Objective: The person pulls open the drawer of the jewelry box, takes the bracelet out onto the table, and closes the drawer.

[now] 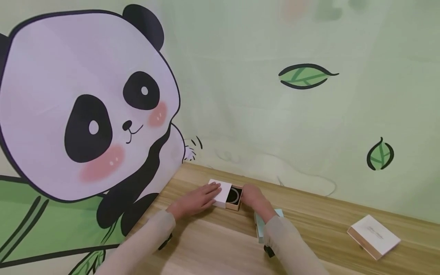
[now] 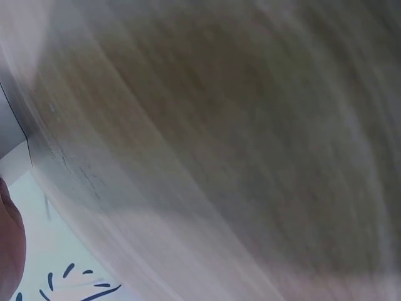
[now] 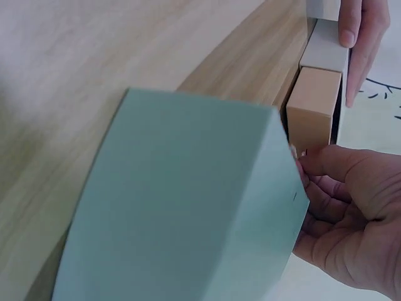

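Both hands meet at one small box near the tabletop's [image 1: 213, 238] far left corner in the head view. Left hand [image 1: 197, 199] lies with fingers extended on the white sleeve [image 1: 221, 191]; right hand [image 1: 253, 195] is at the exposed end of the tan drawer [image 1: 235, 207], fingers curled. Sleeve and drawer share one long axis, running left to right between the hands, roughly along the tabletop's back edge, with the drawer partly out towards the right hand. A pale curved band [image 1: 237, 196] shows inside, its left part hidden by the sleeve. The right forearm partly covers a light-blue box [image 1: 259, 228].

The left wrist view gives mostly blurred tabletop; a sliver of hand at the left edge tells nothing of its hold.

In the right wrist view, thumb and fingers pinch at the drawer's end; the light-blue box's near corner crowds the fingertips, so the exact contact is unclear.
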`<state>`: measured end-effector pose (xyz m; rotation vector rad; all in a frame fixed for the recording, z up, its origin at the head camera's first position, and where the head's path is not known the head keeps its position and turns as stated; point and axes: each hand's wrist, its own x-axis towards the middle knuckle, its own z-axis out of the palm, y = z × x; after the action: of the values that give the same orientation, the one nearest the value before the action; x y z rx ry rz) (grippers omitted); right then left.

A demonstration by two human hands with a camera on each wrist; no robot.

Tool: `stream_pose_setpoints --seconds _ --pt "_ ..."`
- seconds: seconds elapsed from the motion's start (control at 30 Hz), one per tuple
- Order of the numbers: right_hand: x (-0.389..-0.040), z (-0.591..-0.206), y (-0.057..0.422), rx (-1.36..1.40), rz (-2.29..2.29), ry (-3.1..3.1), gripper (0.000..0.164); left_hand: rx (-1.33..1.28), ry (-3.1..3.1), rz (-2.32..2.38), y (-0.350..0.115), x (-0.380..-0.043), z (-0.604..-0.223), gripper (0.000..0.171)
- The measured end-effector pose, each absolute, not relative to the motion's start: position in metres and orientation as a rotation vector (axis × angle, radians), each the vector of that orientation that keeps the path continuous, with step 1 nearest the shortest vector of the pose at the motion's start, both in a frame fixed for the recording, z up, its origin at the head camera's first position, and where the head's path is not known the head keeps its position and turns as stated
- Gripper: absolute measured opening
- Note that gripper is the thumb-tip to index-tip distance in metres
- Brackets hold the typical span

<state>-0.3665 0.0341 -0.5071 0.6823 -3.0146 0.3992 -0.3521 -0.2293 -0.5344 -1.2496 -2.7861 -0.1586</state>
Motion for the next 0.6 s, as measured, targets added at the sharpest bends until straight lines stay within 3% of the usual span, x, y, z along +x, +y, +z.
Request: stream_pose_setpoints --seconds 0.6 --pt "-0.360 -0.500 0.056 0.650 0.461 -3.057 0.010 -1.244 -2.761 -0.111 -0.227 -0.355 -0.536 0.056"
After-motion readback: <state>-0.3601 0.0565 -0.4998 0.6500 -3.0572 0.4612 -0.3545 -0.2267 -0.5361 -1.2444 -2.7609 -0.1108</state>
